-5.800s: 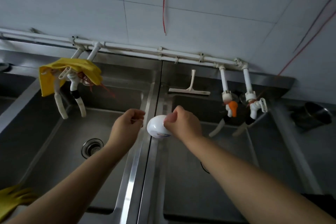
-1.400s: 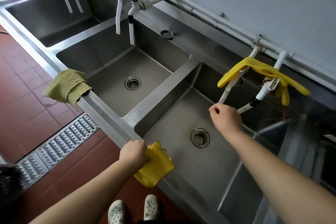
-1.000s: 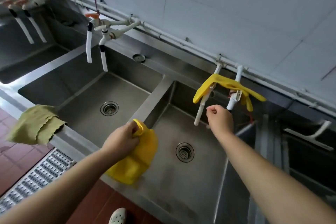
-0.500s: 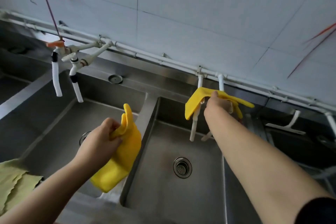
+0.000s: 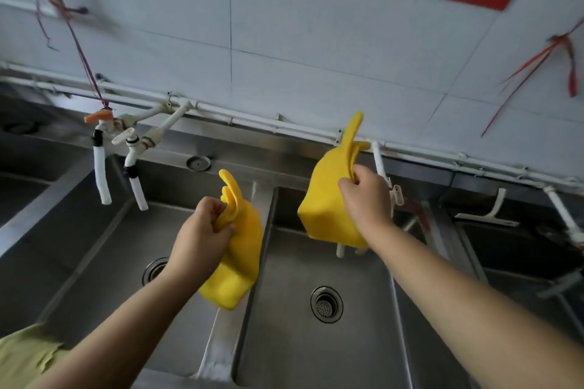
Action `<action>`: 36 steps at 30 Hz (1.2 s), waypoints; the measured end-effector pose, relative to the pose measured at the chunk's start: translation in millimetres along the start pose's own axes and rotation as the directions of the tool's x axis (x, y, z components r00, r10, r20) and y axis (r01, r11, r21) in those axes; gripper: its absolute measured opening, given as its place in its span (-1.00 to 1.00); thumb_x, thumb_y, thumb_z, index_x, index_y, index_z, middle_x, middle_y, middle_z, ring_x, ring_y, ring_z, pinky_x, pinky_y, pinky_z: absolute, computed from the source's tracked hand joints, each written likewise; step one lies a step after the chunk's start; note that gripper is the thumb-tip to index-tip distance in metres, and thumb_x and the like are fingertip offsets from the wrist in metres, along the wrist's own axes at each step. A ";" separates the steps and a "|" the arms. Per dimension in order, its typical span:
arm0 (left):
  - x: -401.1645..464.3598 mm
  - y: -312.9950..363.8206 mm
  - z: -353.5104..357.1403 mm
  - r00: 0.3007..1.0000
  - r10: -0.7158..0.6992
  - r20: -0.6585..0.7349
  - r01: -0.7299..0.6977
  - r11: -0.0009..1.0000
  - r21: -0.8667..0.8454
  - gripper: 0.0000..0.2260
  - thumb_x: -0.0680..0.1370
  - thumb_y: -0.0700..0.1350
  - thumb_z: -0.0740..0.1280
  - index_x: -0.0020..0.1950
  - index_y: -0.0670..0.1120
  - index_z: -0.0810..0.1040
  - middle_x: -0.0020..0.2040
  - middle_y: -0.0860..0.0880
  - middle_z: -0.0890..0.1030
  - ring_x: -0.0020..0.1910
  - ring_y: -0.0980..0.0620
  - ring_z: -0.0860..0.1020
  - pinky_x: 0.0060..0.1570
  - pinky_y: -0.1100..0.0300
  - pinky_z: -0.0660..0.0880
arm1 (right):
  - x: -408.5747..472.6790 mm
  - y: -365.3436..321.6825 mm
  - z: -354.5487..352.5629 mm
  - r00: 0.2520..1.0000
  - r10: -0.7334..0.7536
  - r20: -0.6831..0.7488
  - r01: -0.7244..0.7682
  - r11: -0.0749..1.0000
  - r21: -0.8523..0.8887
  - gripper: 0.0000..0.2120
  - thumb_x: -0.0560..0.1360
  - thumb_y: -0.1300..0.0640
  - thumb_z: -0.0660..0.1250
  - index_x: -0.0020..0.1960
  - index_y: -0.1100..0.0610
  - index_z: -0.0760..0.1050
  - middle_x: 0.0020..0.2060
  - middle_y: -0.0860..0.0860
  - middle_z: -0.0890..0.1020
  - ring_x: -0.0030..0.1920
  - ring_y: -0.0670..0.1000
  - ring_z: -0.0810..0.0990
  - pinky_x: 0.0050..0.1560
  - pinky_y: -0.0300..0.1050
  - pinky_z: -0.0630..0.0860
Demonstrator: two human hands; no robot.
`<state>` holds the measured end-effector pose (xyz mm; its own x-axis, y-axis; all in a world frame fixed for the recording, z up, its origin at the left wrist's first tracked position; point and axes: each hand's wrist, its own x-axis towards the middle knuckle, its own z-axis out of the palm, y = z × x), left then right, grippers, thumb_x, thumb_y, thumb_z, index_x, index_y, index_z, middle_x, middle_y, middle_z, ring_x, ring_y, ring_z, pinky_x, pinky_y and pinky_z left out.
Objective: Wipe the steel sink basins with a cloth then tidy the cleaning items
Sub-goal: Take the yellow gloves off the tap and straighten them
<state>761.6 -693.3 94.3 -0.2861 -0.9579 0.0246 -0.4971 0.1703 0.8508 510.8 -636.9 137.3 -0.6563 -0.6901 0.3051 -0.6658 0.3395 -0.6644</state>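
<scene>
Along the tiled wall, over the steel sink basins [image 5: 284, 335], each hand grips one yellow glove with curled fingers: the right hand [image 5: 366, 196] holds its glove [image 5: 328, 199] upright beside the tap pipe [image 5: 377, 161], nearer than the left hand [image 5: 202, 230] with the other glove [image 5: 243, 249].

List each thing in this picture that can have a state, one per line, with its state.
Left hand: grips a yellow glove.
Right hand: grips a second yellow glove.
Green cloth: lies on the sink's front edge.
Right basin drain: uncovered.
Squeegee: lies behind the far-right basin.
</scene>
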 end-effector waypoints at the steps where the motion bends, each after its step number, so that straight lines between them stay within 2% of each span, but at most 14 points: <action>1: 0.6 3.9 3.4 1.000 0.010 0.007 -0.010 1.000 -0.021 -0.73 0.52 -0.17 0.35 0.14 0.05 0.37 -0.12 0.12 0.48 -0.16 0.13 0.47 -0.23 0.13 0.45 | -10.8 -4.0 1.0 0.997 -0.032 0.063 0.035 0.999 -0.033 -0.82 0.38 0.21 0.26 -0.37 0.15 0.32 -0.52 -0.01 0.35 -0.44 0.05 0.34 -0.43 -0.04 0.19; 3: 0.0 11.3 12.8 0.999 0.039 0.033 -0.038 0.998 -0.052 -0.72 0.52 -0.16 0.34 0.16 0.06 0.37 -0.09 0.13 0.46 -0.14 0.13 0.47 -0.18 0.11 0.46 | -33.5 -10.7 6.2 0.979 -0.068 0.194 0.077 0.996 -0.039 -0.93 0.39 0.22 0.25 -0.26 0.16 0.48 -0.51 0.00 0.40 -0.45 0.05 0.37 -0.43 -0.03 0.29; 8: -12.9 18.3 43.6 0.984 0.102 0.149 -0.094 0.994 -0.061 -0.74 0.51 -0.18 0.36 0.12 0.02 0.40 -0.06 0.08 0.51 -0.16 0.15 0.49 -0.20 0.14 0.46 | -80.2 -12.8 26.9 0.929 -0.026 0.370 0.006 0.998 0.054 -0.80 0.46 0.15 0.27 0.04 0.05 0.61 -0.40 -0.15 0.52 -0.38 -0.18 0.47 -0.37 -0.27 0.38; 11: -23.2 18.6 60.0 0.966 0.088 0.241 -0.062 0.992 -0.115 -0.79 0.52 -0.18 0.34 0.07 0.05 0.40 -0.06 0.08 0.53 -0.11 0.10 0.52 -0.10 0.10 0.54 | -95.5 -3.5 31.0 0.932 0.046 0.359 -0.081 0.993 0.083 -0.74 0.48 0.11 0.29 0.15 0.03 0.57 -0.20 -0.12 0.64 -0.18 -0.13 0.57 -0.19 -0.22 0.51; 14: -31.8 19.1 74.9 0.927 0.064 0.369 0.018 0.977 -0.214 -0.86 0.54 -0.16 0.32 0.01 0.06 0.43 -0.07 0.05 0.54 -0.09 0.10 0.53 -0.18 0.23 0.49 | -107.3 13.3 27.1 0.920 0.113 0.375 -0.163 0.981 0.105 -0.68 0.50 0.04 0.30 0.25 -0.02 0.51 -0.09 -0.14 0.63 -0.08 -0.15 0.56 -0.11 -0.31 0.47; 17: -40.2 21.9 90.1 0.875 0.058 0.480 0.125 0.932 -0.341 -0.90 0.54 -0.09 0.33 0.02 0.04 0.47 -0.09 0.03 0.56 -0.12 0.13 0.55 -0.20 0.32 0.44 | -115.4 34.5 15.7 0.846 0.205 0.492 -0.339 0.920 0.198 -0.62 0.55 0.00 0.23 0.37 -0.02 0.41 0.10 -0.11 0.58 0.13 -0.09 0.54 0.16 -0.13 0.48; 20: -45.4 28.9 108.0 0.834 0.076 0.546 0.130 0.935 -0.329 -0.76 0.45 -0.04 0.44 0.04 0.00 0.46 -0.09 0.01 0.58 -0.13 0.14 0.55 -0.18 0.27 0.49 | -120.3 54.9 -2.3 0.765 0.300 0.570 -0.528 0.799 0.288 -0.59 0.60 0.12 0.14 0.44 0.00 0.30 0.33 -0.03 0.46 0.32 -0.02 0.41 0.38 0.03 0.33; 24: -56.4 45.7 141.3 0.840 0.093 0.535 -0.010 0.987 -0.158 -0.69 0.36 -0.07 0.52 -0.02 0.02 0.45 -0.12 0.00 0.56 -0.14 0.03 0.54 -0.16 0.11 0.53 | -130.6 79.7 -38.2 0.696 0.298 0.653 -0.596 0.748 0.294 -0.43 0.53 0.38 0.12 0.50 0.08 0.15 0.32 0.03 0.48 0.33 -0.01 0.42 0.40 0.01 0.29; 27: -70.2 64.2 170.1 0.833 0.148 0.533 -0.108 0.988 -0.106 -0.74 0.36 -0.06 0.51 -0.09 0.04 0.45 -0.17 0.05 0.55 -0.20 0.09 0.52 -0.26 0.23 0.48 | -137.1 97.8 -72.9 0.679 0.284 0.677 -0.584 0.767 0.264 -0.34 0.49 0.50 0.07 0.52 0.10 0.09 0.36 0.04 0.44 0.33 -0.02 0.41 0.34 -0.16 0.33; 29: -80.9 78.6 190.9 0.812 0.176 0.557 -0.099 0.981 -0.166 -0.81 0.40 -0.13 0.48 -0.13 -0.02 0.48 -0.21 0.00 0.57 -0.24 0.07 0.53 -0.31 0.27 0.47 | -141.6 112.8 -99.5 0.683 0.280 0.674 -0.566 0.786 0.247 -0.33 0.49 0.50 0.08 0.51 0.07 0.11 0.36 0.03 0.44 0.25 -0.11 0.45 0.13 -0.39 0.40; 30: -86.9 86.6 201.6 0.800 0.186 0.570 -0.083 0.976 -0.202 -0.85 0.43 -0.19 0.44 -0.15 -0.05 0.48 -0.23 -0.02 0.58 -0.25 0.07 0.54 -0.33 0.31 0.47 | -144.5 121.6 -114.0 0.702 0.283 0.654 -0.540 0.810 0.229 -0.35 0.50 0.47 0.10 0.50 0.04 0.14 0.34 0.01 0.46 0.25 -0.13 0.44 0.12 -0.40 0.40; 32: -100.7 104.9 222.5 0.778 0.207 0.594 -0.081 0.969 -0.232 -0.86 0.46 -0.29 0.36 -0.16 -0.05 0.48 -0.25 -0.02 0.56 -0.28 0.16 0.53 -0.35 0.39 0.45 | -150.3 144.4 -145.8 0.820 0.273 0.503 -0.380 0.917 0.123 -0.43 0.51 0.35 0.18 0.45 -0.04 0.28 0.26 -0.06 0.51 0.26 -0.08 0.46 0.16 -0.29 0.39; 34: -116.9 126.1 244.2 0.725 0.225 0.650 -0.102 0.970 -0.222 -0.86 0.48 -0.31 0.31 -0.11 -0.07 0.48 -0.19 -0.07 0.57 -0.23 0.12 0.54 -0.26 0.26 0.51 | -153.3 174.0 -181.9 0.948 0.159 0.277 -0.142 0.987 -0.080 -0.49 0.45 0.29 0.27 0.35 -0.03 0.41 0.19 -0.05 0.50 0.19 -0.03 0.45 0.10 -0.22 0.41; 36: -136.5 149.0 267.4 0.649 0.272 0.710 -0.141 0.961 -0.240 -0.86 0.49 -0.33 0.29 -0.07 -0.10 0.48 -0.14 -0.14 0.57 -0.19 0.04 0.55 -0.19 0.11 0.52 | -154.1 207.8 -218.8 0.980 0.035 0.196 0.014 0.971 -0.240 -0.41 0.38 0.24 0.33 0.38 -0.03 0.37 0.28 0.00 0.40 0.26 0.03 0.33 0.18 -0.09 0.39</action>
<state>507.5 -475.4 77.3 -0.9030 -0.4111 -0.1250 -0.2408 0.2433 0.9396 396.0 -320.1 101.5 -0.5968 -0.7897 0.1422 -0.7404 0.4736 -0.4769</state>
